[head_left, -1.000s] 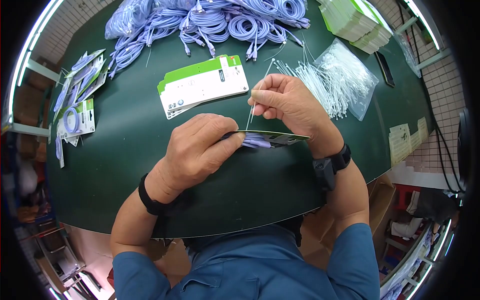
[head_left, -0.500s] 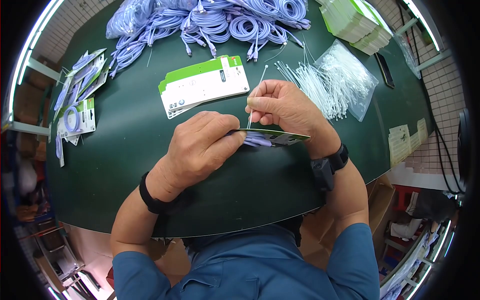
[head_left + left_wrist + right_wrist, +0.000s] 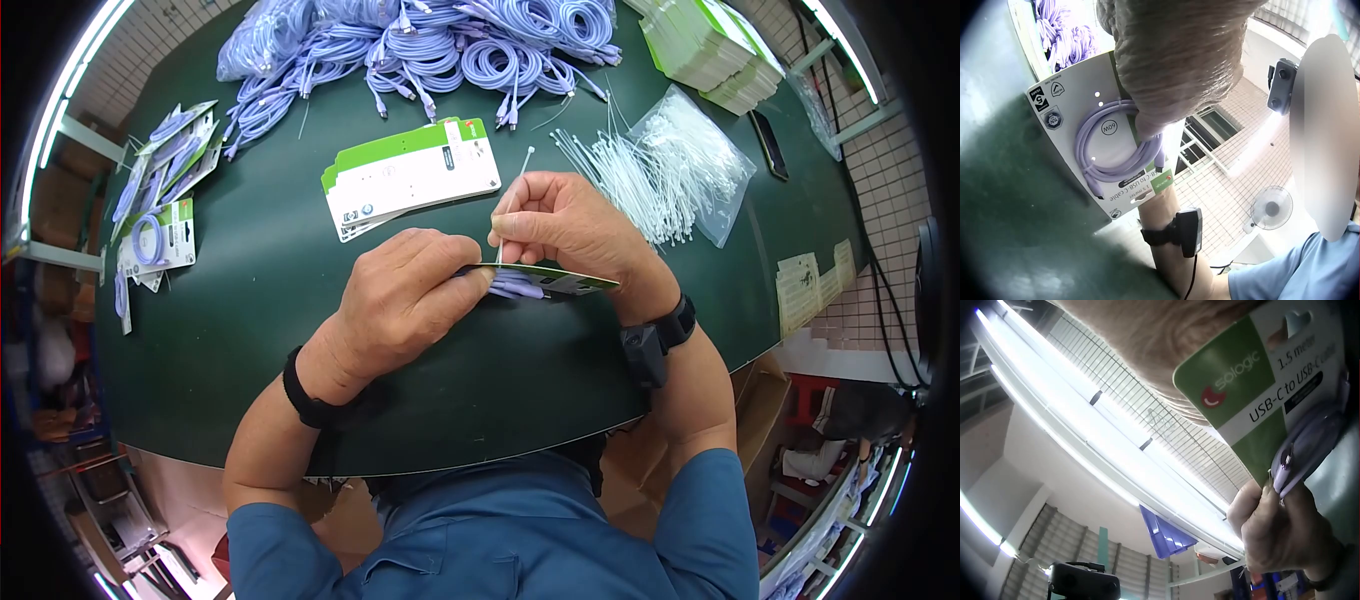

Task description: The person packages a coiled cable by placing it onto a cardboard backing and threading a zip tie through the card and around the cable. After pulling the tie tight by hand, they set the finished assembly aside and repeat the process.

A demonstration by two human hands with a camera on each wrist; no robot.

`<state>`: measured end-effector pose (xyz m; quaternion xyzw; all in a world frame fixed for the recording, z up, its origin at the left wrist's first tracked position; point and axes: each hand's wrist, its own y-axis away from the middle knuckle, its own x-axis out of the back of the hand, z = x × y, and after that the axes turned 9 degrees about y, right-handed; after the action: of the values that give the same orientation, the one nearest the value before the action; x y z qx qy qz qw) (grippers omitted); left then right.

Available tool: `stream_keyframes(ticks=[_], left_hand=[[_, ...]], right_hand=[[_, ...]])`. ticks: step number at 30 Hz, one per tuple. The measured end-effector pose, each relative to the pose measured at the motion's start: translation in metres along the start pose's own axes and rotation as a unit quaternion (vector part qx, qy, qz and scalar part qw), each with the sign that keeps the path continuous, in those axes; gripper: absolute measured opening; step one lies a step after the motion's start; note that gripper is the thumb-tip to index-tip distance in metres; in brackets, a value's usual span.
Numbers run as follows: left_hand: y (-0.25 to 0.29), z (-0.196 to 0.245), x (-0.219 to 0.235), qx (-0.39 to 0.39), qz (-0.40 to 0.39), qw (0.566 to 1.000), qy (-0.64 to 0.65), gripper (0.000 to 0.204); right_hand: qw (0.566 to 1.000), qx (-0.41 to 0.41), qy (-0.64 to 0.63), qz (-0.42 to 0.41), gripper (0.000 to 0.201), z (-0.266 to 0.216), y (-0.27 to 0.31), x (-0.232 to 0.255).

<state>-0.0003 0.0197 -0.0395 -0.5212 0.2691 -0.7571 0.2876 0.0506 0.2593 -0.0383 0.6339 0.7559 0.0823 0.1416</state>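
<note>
My left hand (image 3: 400,290) grips a white and green USB-C cable card (image 3: 1071,128) at its edge, thumb on the near face. A coiled purple cable (image 3: 1082,153) lies against the card's printed front, overlapped by the thumb in the left wrist view. In the head view the card is seen nearly edge-on above the table. My right hand (image 3: 565,225) pinches a thin white cable tie (image 3: 528,158) between thumb and fingers, just behind the card. The tie's head sticks up past the fingers, and its lower end runs down to the card's top edge.
Beyond the hands lie stacked flat cards (image 3: 415,175) and a heap of purple cables (image 3: 400,60). A plastic bag (image 3: 720,170) with loose white ties sits right, near a phone (image 3: 768,145). Cards carrying cables (image 3: 160,240) lie left; more cards (image 3: 700,50) stand back right.
My right hand has moved down towards the card, and the cable tie has come down with it. The left hand keeps its grip on the card in nearly the same place.
</note>
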Motion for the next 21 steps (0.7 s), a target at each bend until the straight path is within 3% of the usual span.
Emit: stream_keyframes(ticks=[5, 10, 13, 21], left_hand=[[-0.005, 0.001, 0.002, -0.011, 0.010, 1.000, -0.006, 0.022], [-0.005, 0.004, 0.003, -0.001, -0.002, 1.000, -0.012, 0.022], [-0.005, 0.003, 0.003, 0.006, -0.011, 1.000, -0.008, 0.022], [-0.009, 0.004, 0.003, 0.003, -0.013, 1.000, -0.008, 0.022]], right_hand=[[0.991, 0.084, 0.031, -0.101, 0.010, 0.010, -0.002, 0.005], [0.994, 0.069, 0.002, -0.086, 0.010, 0.006, -0.003, 0.005], [0.999, 0.001, -0.023, -0.044, 0.012, -0.001, 0.000, 0.004], [0.996, 0.037, 0.058, -0.064, 0.019, -0.001, 0.001, -0.001]])
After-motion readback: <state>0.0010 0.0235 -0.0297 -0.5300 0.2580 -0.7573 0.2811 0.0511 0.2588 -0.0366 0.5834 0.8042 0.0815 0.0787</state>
